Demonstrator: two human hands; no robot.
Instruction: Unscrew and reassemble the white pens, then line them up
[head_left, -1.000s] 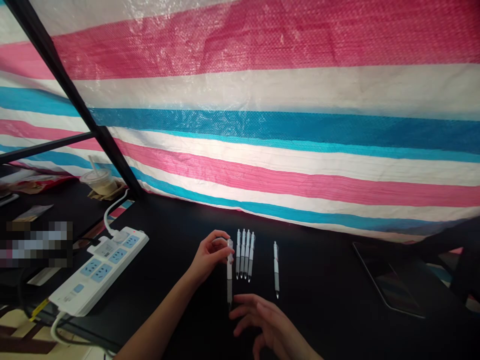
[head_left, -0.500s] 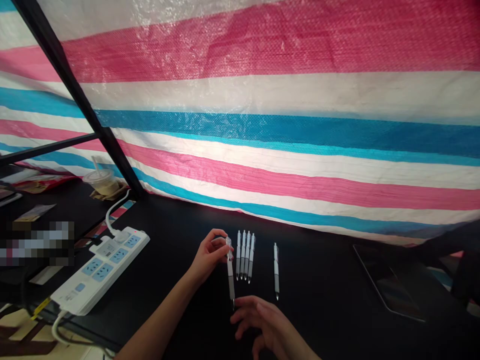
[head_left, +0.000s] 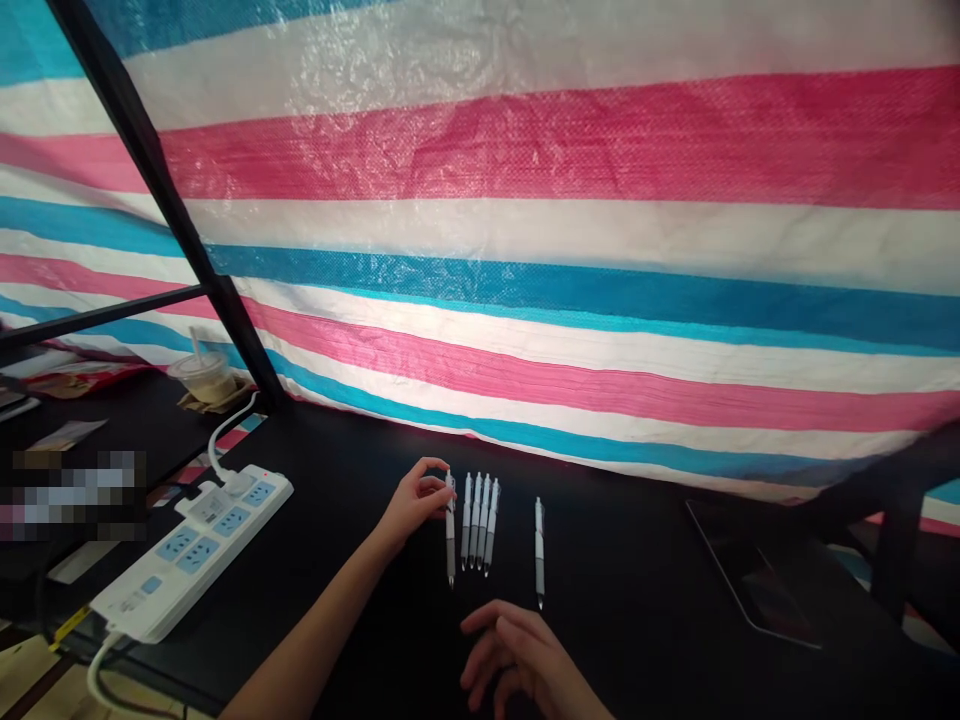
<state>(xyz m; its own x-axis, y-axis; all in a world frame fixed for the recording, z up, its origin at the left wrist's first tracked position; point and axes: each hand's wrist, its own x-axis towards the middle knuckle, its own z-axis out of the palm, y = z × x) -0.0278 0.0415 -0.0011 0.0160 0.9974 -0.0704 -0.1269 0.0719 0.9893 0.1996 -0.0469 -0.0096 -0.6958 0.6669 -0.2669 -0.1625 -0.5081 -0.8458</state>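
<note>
My left hand [head_left: 421, 500] pinches the upper end of a white pen [head_left: 451, 535] with a grey grip, its tip pointing toward me. Just right of that pen, several matching pens [head_left: 480, 522] lie side by side in a row, tips also toward me. One more pen [head_left: 540, 552] lies apart, farther to the right. My right hand [head_left: 521, 655] hovers nearer to me, below the row, fingers loosely curved and apart, with nothing in it.
On the left lies a white power strip [head_left: 196, 550] with a plug and cables. Behind it stands a lidded drink cup [head_left: 206, 378]. A dark tablet or phone [head_left: 754, 575] rests on the black table [head_left: 622, 640] at right. A striped tarp [head_left: 562, 240] hangs behind.
The pen in my left hand has come closer to the row, and its tip has drawn away from my right hand's fingers. The camera view has tilted slightly up.
</note>
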